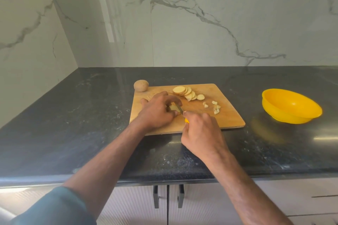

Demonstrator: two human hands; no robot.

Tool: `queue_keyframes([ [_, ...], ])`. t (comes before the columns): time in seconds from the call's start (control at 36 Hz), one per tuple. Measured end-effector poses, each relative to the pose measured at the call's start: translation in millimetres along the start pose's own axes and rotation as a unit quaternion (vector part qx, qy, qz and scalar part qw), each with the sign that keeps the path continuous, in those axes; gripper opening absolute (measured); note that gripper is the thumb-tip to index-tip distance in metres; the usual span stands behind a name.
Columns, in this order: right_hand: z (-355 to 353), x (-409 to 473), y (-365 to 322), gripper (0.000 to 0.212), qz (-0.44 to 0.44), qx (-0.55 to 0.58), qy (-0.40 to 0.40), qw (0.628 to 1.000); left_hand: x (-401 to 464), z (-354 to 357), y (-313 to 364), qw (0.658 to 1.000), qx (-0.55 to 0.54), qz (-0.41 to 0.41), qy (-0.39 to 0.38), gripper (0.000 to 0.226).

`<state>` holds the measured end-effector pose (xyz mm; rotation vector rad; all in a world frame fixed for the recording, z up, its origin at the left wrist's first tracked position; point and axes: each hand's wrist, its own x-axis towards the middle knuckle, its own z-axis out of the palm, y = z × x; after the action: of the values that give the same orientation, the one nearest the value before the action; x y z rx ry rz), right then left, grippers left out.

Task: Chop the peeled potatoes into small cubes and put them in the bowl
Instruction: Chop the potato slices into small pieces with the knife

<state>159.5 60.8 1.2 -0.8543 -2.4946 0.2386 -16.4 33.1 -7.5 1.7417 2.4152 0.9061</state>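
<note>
I am cutting potato on the wooden cutting board (210,115), which lies on the dark bench (73,124). My left hand (157,111) is curled over a potato piece (173,108) near the middle of the board, and its fingers hold the piece down. My right hand (201,133) is wrapped tight round the yellow handle of a small knife (181,109), and the blade sits right beside my left fingertips. At about 12 o'clock on the board lies a row of round potato slices (184,92), leaning on each other. At about 3 o'clock from my hands is a little heap of small potato cubes (214,107). A whole round potato (141,85) waits at the board's 11 o'clock corner, touching the edge. It looks brown, so I cannot tell if it is peeled. The yellow bowl (290,105) sits well apart on the bench at 3 o'clock, and I see nothing in it yet. I think raw potato is hard and firm, but the cut sides are wet and slippery. So I should press each piece flat side down and hold it from the top with tucked fingertips. The cubes are light and will roll, so I think scooping them up in a cupped hand will work best.
</note>
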Motion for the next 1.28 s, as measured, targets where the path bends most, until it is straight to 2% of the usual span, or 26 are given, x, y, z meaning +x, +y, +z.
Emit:
queue_keyframes([
  [0.33, -17.0, -25.0, 0.8, 0.029, 0.01, -0.012, -0.025, 1.0, 0.2, -1.9, 2.1, 1.0, 0.002, -0.002, -0.023, 0.018],
  [0.44, -27.9, -35.7, 6.3, 0.033, 0.023, -0.004, -0.008, 1.0, -0.9, -1.2, 1.5, 1.0, 0.002, 0.0, -0.014, 0.015],
  [0.53, -33.9, -40.3, 14.0, 0.034, 0.047, 0.012, 0.035, 0.998, -1.7, -1.1, 1.0, 1.0, -0.005, -0.001, -0.009, 0.015],
  [0.64, -29.4, -32.7, 17.4, 0.033, 0.066, 0.019, 0.068, 0.995, -3.4, -2.1, 0.6, 1.0, -0.031, -0.005, 0.001, 0.033],
  [0.72, -19.5, -21.1, 10.8, 0.035, 0.059, 0.021, 0.065, 0.996, -5.7, -3.7, 1.0, 0.998, -0.057, -0.012, 0.018, 0.047],
  [0.81, -8.7, -9.6, 2.3, 0.038, 0.042, 0.016, 0.064, 0.997, -6.1, -3.3, -1.5, 0.997, -0.074, -0.021, 0.032, 0.052],
  [1.06, 8.5, 0.9, -4.4, 0.038, 0.036, 0.022, 0.055, 0.998, -3.7, -1.1, -4.2, 0.994, -0.093, -0.026, 0.045, 0.051],
  [1.28, 8.6, 3.1, -6.0, 0.032, 0.031, 0.011, 0.035, 0.999, -2.3, -0.3, -6.2, 0.996, -0.068, -0.016, 0.049, 0.039],
])
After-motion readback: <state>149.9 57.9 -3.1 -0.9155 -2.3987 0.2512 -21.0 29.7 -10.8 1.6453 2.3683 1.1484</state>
